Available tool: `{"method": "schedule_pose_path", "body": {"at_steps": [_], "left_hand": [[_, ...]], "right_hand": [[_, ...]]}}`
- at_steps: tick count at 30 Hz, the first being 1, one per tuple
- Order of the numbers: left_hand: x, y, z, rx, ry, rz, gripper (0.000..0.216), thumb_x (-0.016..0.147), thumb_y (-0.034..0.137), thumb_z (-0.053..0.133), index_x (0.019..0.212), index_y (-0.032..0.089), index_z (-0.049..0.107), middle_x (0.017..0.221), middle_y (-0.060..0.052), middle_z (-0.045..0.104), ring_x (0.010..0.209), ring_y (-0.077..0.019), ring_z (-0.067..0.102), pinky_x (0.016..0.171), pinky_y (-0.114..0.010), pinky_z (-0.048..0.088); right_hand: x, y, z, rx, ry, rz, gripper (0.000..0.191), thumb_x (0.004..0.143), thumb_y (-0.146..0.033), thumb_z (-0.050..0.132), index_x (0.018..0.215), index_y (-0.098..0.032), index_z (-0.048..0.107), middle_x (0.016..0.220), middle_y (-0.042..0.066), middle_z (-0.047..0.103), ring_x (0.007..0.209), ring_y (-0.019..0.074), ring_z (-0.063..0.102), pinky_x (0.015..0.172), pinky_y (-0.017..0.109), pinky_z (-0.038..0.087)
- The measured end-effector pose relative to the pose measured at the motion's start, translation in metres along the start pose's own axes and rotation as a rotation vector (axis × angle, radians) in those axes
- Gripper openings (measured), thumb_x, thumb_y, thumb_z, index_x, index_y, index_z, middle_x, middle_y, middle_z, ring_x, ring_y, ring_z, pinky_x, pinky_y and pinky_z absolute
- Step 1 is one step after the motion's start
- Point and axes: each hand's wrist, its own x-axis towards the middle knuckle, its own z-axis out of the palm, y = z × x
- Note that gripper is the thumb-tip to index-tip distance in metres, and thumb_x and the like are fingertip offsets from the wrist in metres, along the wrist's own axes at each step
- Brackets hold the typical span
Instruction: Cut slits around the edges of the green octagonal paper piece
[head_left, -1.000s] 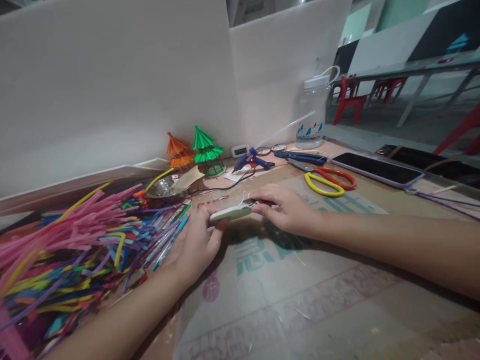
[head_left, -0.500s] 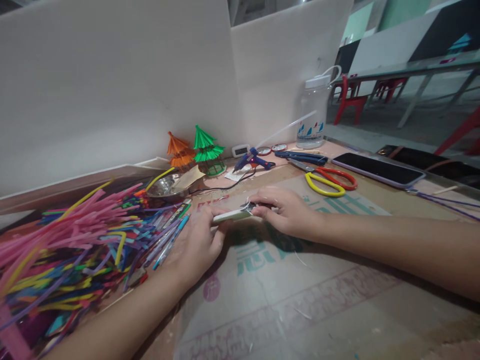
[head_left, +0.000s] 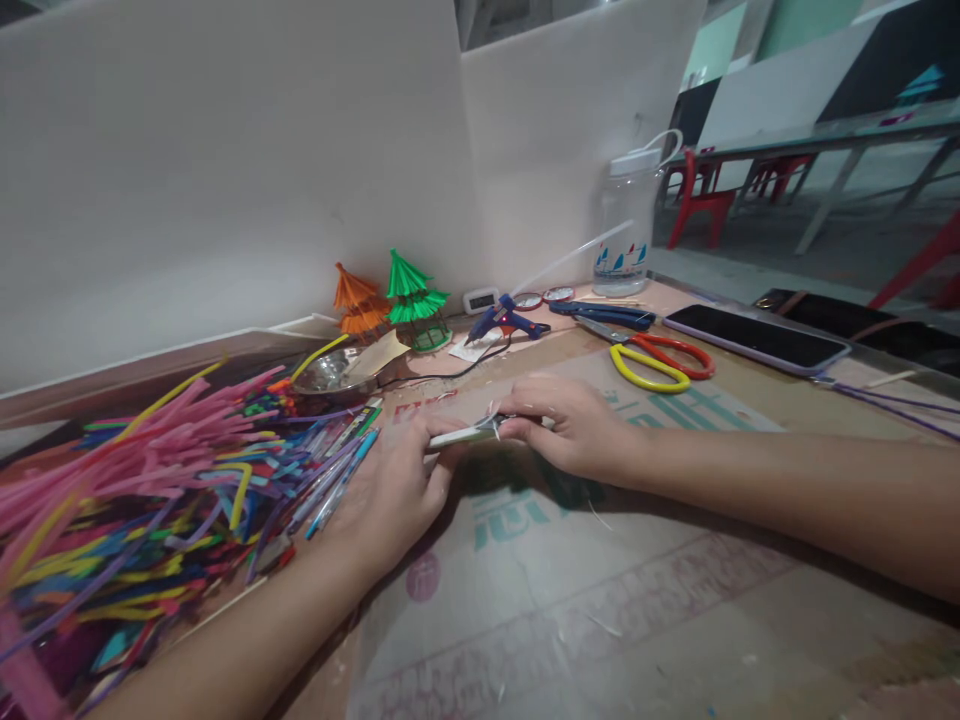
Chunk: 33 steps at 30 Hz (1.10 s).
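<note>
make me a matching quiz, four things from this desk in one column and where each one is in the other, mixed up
Things:
1. blue hot glue gun
2. heap of coloured pipe cleaners
3. black smartphone
4. thin pale flat strip

Places:
a. pinched between the left hand and the right hand
b. far left, spread out
c. right of the yellow-and-red scissors
d. near the back wall, right of the green paper tree

Pairs: 1-d, 2-b, 3-c, 4-a
</note>
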Motion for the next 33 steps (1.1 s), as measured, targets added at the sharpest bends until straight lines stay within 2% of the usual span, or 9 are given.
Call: {"method": "schedule_pose_path", "body": {"at_steps": [3,6,8,11,15,23,29,33], "left_hand": [[0.0,-0.002,0.001,0.013,0.015,-0.012,0.016,0.095,0.035,0.056,0.109,0.027,0.058,0.101,-0.005,0.068,0.094,-0.0222,0.065,0.082,-0.036,0.051],[0.002,-0.004,0.006,-0.032,0.07,-0.041,0.019,0.094,0.033,0.056,0.112,0.026,0.057,0.103,-0.006,0.068,0.095,-0.0222,0.065,0.083,-0.036,0.051],[0.004,-0.004,0.008,-0.087,0.098,-0.067,0.021,0.095,0.032,0.054,0.115,0.025,0.055,0.108,-0.007,0.067,0.099,-0.0224,0.064,0.086,-0.036,0.051],[0.007,-0.002,0.01,-0.15,0.112,-0.095,0.022,0.097,0.035,0.053,0.116,0.024,0.053,0.111,-0.008,0.065,0.103,-0.0226,0.063,0.089,-0.037,0.051],[0.009,0.0,0.009,-0.186,0.093,-0.103,0.021,0.096,0.037,0.054,0.113,0.024,0.054,0.106,-0.006,0.065,0.098,-0.0217,0.064,0.086,-0.036,0.052],[0.003,0.002,0.006,-0.099,0.059,-0.053,0.02,0.092,0.033,0.058,0.111,0.025,0.06,0.099,-0.005,0.07,0.09,-0.021,0.067,0.079,-0.034,0.053],[-0.001,0.004,0.001,-0.029,-0.002,-0.04,0.016,0.092,0.033,0.058,0.106,0.026,0.062,0.091,-0.003,0.071,0.084,-0.0195,0.067,0.074,-0.031,0.052],[0.0,0.006,0.0,-0.034,0.001,-0.034,0.014,0.092,0.032,0.057,0.104,0.026,0.062,0.09,-0.003,0.07,0.083,-0.02,0.067,0.075,-0.032,0.053]], "right_hand": [[0.0,0.0,0.001,0.033,0.008,0.058,0.024,0.099,-0.029,0.054,0.1,-0.018,0.075,0.082,0.005,0.074,0.076,0.018,0.062,0.07,0.03,0.045],[0.002,0.001,0.001,0.072,0.021,0.192,0.023,0.097,-0.029,0.057,0.105,-0.018,0.075,0.092,0.007,0.075,0.081,0.0185,0.064,0.072,0.03,0.047],[0.003,0.003,0.001,0.094,0.035,0.271,0.023,0.096,-0.029,0.057,0.107,-0.017,0.074,0.095,0.007,0.075,0.08,0.018,0.065,0.07,0.029,0.047],[0.005,0.008,0.0,0.094,0.038,0.31,0.024,0.096,-0.029,0.056,0.107,-0.015,0.073,0.092,0.007,0.075,0.075,0.017,0.063,0.065,0.027,0.046],[0.003,0.01,-0.001,0.049,0.033,0.277,0.025,0.097,-0.03,0.055,0.108,-0.015,0.072,0.092,0.008,0.074,0.076,0.0181,0.063,0.066,0.028,0.046],[0.0,0.002,-0.004,-0.028,0.023,0.041,0.031,0.1,-0.037,0.054,0.118,-0.016,0.068,0.099,0.009,0.074,0.089,0.0214,0.065,0.077,0.032,0.048],[0.001,-0.001,-0.005,-0.043,-0.009,-0.006,0.03,0.101,-0.037,0.053,0.116,-0.016,0.068,0.102,0.01,0.074,0.092,0.0211,0.066,0.08,0.033,0.049],[0.001,-0.002,-0.005,-0.012,-0.026,0.021,0.028,0.101,-0.036,0.053,0.116,-0.018,0.068,0.102,0.008,0.075,0.091,0.0208,0.067,0.079,0.032,0.049]]}}
